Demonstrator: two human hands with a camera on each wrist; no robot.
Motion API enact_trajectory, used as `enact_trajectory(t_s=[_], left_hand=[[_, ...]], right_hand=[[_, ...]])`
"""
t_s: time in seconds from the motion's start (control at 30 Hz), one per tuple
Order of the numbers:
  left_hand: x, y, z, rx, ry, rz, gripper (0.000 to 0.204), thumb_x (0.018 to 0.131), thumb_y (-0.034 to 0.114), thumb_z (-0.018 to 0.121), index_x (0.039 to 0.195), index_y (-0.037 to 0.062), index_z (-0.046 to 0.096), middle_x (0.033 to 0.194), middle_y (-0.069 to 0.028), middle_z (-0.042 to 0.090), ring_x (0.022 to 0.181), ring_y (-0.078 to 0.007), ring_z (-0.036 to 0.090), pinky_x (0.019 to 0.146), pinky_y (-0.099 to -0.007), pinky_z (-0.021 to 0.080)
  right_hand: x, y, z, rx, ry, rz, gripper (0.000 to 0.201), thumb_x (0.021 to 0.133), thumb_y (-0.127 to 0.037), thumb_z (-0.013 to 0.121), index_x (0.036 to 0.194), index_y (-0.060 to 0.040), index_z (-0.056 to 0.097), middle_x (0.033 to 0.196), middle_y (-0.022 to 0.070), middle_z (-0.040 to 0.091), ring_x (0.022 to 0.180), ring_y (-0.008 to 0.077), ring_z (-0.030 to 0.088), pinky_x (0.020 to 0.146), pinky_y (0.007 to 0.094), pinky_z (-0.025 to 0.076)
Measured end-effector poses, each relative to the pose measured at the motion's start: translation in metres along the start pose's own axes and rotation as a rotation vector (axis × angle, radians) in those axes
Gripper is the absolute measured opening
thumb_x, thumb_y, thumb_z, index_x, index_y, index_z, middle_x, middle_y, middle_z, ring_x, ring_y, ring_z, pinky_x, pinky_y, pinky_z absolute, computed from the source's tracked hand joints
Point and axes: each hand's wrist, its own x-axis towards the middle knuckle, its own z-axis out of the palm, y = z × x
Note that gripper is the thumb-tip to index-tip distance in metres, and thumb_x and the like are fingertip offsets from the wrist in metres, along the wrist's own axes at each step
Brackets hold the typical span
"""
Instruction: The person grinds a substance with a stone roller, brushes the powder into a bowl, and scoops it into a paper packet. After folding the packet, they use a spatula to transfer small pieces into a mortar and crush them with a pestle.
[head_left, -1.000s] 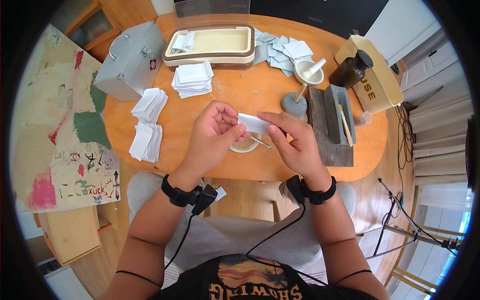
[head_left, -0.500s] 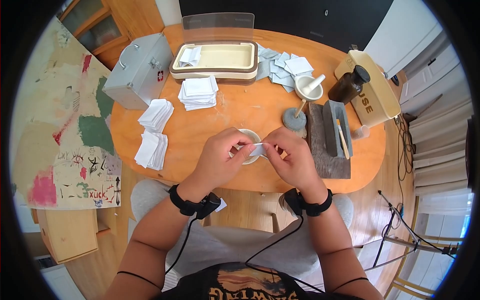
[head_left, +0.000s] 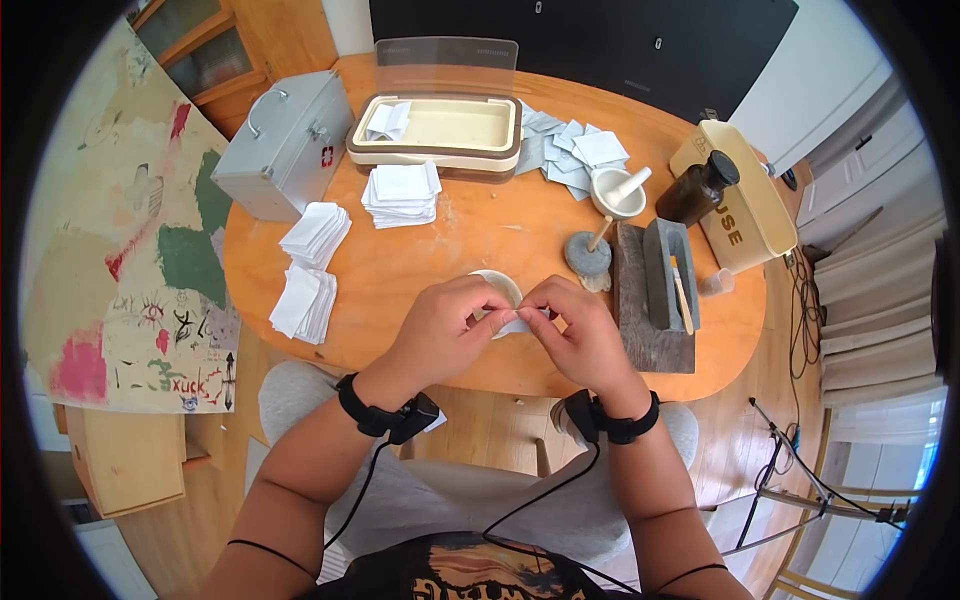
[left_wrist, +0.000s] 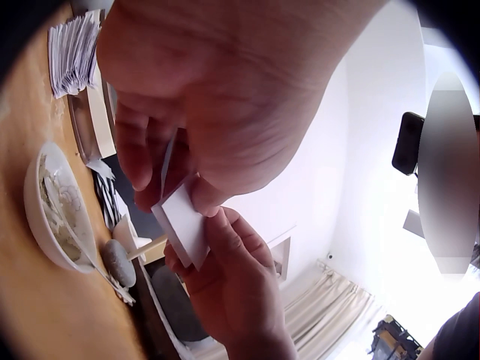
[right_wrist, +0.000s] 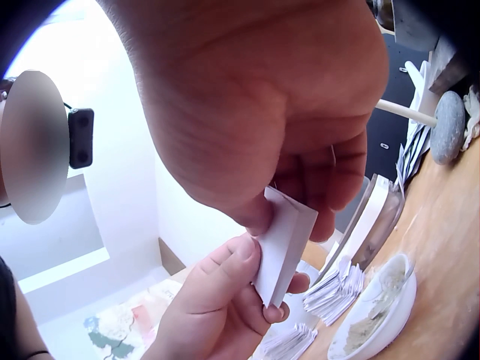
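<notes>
Both hands hold a small folded white paper packet (left_wrist: pixel 187 225) over the front of the table. My left hand (head_left: pixel 450 325) pinches it between thumb and fingers from one side. From the other side my right hand (head_left: pixel 580 335) pinches it, the two thumbs close together along the upper edge. In the right wrist view the packet (right_wrist: pixel 286 244) shows layered, folded sides. Below the hands stands a white bowl (head_left: pixel 497 281), partly hidden in the head view; the left wrist view shows pale powder and a thin spoon (left_wrist: pixel 79 236) in it.
Stacks of white paper packets (head_left: pixel 400 195) lie at the left. Behind them are a lidded cream tray (head_left: pixel 440 127) and a metal case (head_left: pixel 275 150). Grey-blue packets (head_left: pixel 560 150), a mortar (head_left: pixel 612 203), a round stone with a stick (head_left: pixel 588 256), and a dark bottle (head_left: pixel 690 195) stand right.
Both hands have come down and nearer the body with the paper. Its broad white face showed before; now the fingers have closed in along its edge and cover most of it.
</notes>
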Motion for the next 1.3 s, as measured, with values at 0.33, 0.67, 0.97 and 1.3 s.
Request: enact_trajectory(t_s=[0.33, 0.67, 0.97, 1.3], left_hand=[[-0.001, 0.003, -0.007, 0.093, -0.070, -0.093, 0.010, 0.096, 0.011, 0.080, 0.096, 0.0014, 0.079, 0.079, -0.0091, 0.074, 0.065, -0.0159, 0.066, 0.061, -0.0304, 0.051], [-0.004, 0.001, -0.001, 0.203, -0.044, 0.078, 0.011, 0.096, 0.016, 0.080, 0.099, 0.0049, 0.079, 0.083, -0.0121, 0.076, 0.065, -0.0220, 0.070, 0.060, -0.0343, 0.052], [0.006, 0.005, -0.025, 0.176, 0.165, -0.055, 0.008, 0.102, 0.012, 0.072, 0.101, 0.0043, 0.075, 0.082, -0.0072, 0.074, 0.067, -0.0167, 0.068, 0.062, -0.0326, 0.052], [0.171, -0.097, -0.178, 0.317, 0.500, -0.079, 0.024, 0.103, 0.021, 0.075, 0.102, -0.0022, 0.077, 0.086, -0.0071, 0.077, 0.079, -0.0139, 0.071, 0.071, -0.0323, 0.054]], right_hand=[[0.001, -0.001, -0.017, -0.085, -0.100, 0.075, 0.010, 0.097, -0.009, 0.079, 0.098, -0.0004, 0.073, 0.090, 0.0141, 0.072, 0.078, 0.0332, 0.068, 0.069, 0.0396, 0.053], [-0.002, -0.002, -0.019, -0.192, -0.125, -0.063, 0.005, 0.095, -0.005, 0.078, 0.096, -0.0015, 0.074, 0.089, 0.0130, 0.071, 0.076, 0.0301, 0.069, 0.067, 0.0390, 0.053], [0.000, -0.003, -0.042, -0.118, 0.081, 0.040, 0.006, 0.097, -0.006, 0.076, 0.101, -0.0017, 0.074, 0.092, 0.0126, 0.071, 0.079, 0.0317, 0.068, 0.069, 0.0386, 0.053], [-0.005, -0.004, -0.056, -0.251, 0.149, -0.218, 0.009, 0.094, -0.011, 0.076, 0.092, -0.0046, 0.070, 0.087, 0.0131, 0.068, 0.082, 0.0378, 0.068, 0.071, 0.0470, 0.055]])
